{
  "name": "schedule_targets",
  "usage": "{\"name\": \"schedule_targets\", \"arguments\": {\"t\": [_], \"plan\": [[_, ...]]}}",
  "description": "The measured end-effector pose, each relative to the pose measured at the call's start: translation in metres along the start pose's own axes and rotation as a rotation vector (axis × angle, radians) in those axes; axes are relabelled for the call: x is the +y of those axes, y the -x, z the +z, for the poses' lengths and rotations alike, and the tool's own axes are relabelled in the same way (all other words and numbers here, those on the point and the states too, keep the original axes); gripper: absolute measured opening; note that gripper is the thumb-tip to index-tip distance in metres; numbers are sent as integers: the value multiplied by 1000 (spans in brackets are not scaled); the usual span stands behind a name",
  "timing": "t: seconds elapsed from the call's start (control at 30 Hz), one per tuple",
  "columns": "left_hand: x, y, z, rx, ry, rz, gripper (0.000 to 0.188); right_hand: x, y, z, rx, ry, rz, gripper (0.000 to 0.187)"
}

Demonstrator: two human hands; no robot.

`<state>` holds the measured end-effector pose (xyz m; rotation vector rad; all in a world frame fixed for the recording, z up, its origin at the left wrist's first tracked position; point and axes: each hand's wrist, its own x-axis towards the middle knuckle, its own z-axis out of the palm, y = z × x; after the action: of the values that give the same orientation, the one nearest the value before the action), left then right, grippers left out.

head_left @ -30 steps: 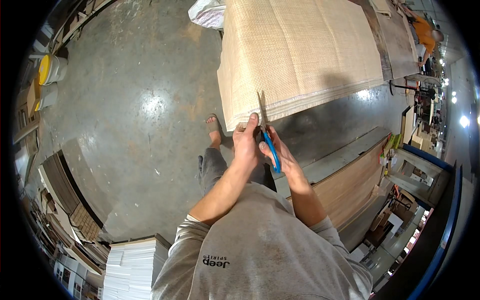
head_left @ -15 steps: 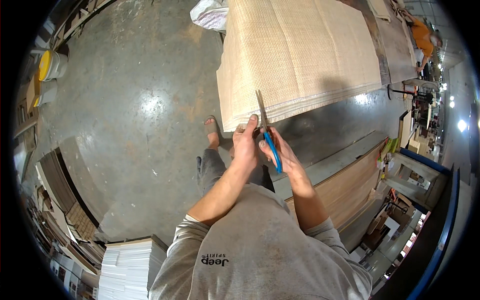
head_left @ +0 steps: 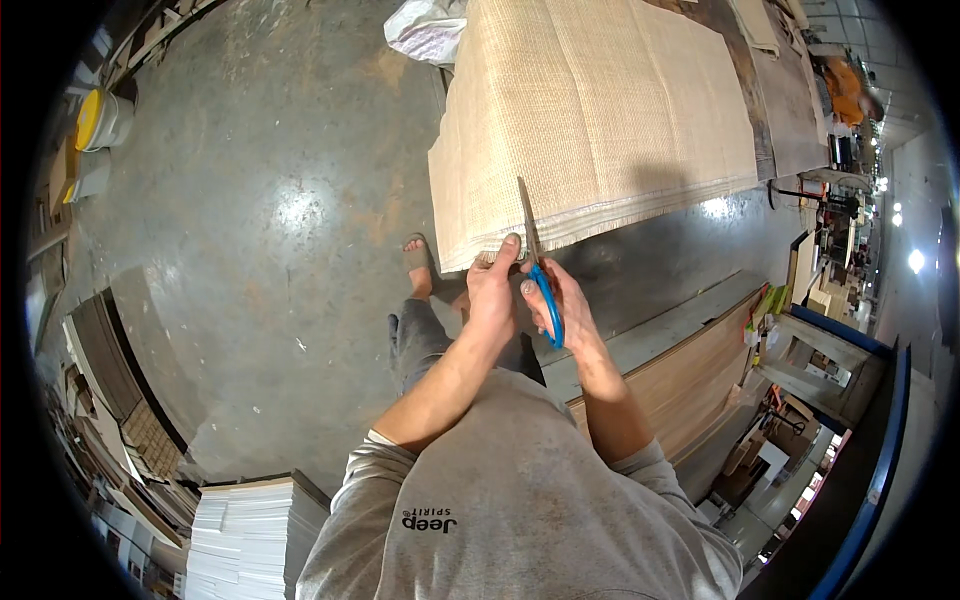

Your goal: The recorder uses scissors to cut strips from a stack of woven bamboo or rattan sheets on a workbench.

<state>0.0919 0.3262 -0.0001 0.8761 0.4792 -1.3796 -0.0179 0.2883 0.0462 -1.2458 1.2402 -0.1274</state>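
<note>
In the head view we read dark inverted lettering (head_left: 430,523) on the grey shirt (head_left: 530,470). A white sack (head_left: 425,32) sits beside the woven fabric (head_left: 610,110), which lies on the worktop (head_left: 795,115). The left hand (head_left: 490,293) has its grip pinching the fabric's near edge; the right hand (head_left: 572,312) grips blue-handled scissors (head_left: 543,285) across that edge, blades pointing away, long axis leaning slightly left.
</note>
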Motion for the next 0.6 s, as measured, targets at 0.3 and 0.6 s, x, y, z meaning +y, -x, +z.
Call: {"name": "schedule_targets", "arguments": {"t": [0.3,0.6], "plan": [[2,4,6,-12,36,-3,17,-14,-6,-9,-40,214,28,46],[3,4,2,-46,26,12,33,-16,3,-19,-234,-161,142,41]]}}
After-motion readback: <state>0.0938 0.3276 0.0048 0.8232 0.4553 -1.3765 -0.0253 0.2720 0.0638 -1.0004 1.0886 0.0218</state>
